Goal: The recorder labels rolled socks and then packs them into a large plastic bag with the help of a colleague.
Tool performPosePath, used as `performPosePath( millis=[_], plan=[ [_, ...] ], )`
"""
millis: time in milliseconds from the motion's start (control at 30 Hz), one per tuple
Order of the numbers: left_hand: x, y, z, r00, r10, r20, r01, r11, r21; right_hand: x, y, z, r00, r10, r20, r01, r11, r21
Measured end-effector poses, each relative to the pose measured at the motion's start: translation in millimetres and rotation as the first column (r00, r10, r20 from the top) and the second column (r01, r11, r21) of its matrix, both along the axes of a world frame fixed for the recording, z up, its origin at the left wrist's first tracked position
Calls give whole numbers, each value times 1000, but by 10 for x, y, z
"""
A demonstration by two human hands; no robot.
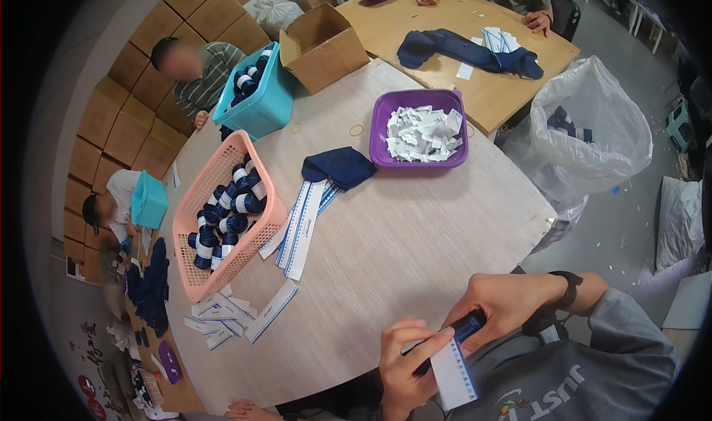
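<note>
Close to our chest, our left hand (404,365) and right hand (504,302) are both clamped on a rolled navy sock (463,330), likely pinning its white paper band (454,373) against it. The roll's long axis runs from lower left up to the right. Beyond, on the desk (415,235), loose bands (302,228) lie beside the pink basket (222,273) of finished rolls, within reach.

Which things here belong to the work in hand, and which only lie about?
In use: left hand and right hand hold a rolled navy sock with a paper band; pink basket.
Lying about: cardboard box, rubber band.
</note>
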State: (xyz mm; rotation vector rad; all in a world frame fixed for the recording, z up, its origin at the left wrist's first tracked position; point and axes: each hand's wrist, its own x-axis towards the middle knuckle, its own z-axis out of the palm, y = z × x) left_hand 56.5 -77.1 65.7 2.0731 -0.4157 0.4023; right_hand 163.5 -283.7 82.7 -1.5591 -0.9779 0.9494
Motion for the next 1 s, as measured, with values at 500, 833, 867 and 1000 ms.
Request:
performPosePath(
  millis=[500, 833, 867, 1000],
  plan=[
    [-5, 17, 114, 998, -58, -3, 58, 998, -34, -60, 57, -114, 985, -86, -148, 86, 996, -5],
    [61, 6, 37, 991, -59, 117, 43, 990, 135, 183, 55, -2, 999, 44, -23, -43, 999, 31],
    [86, 7, -3, 989, -18, 148, -2, 990, 140, 159, 62, 84, 999, 42, -16, -41, 999, 33],
    [197, 30, -71, 988, 14, 151, -30, 994, 108, -54, 189, 269, 724, -12, 690, 189, 965, -181]
  ],
)
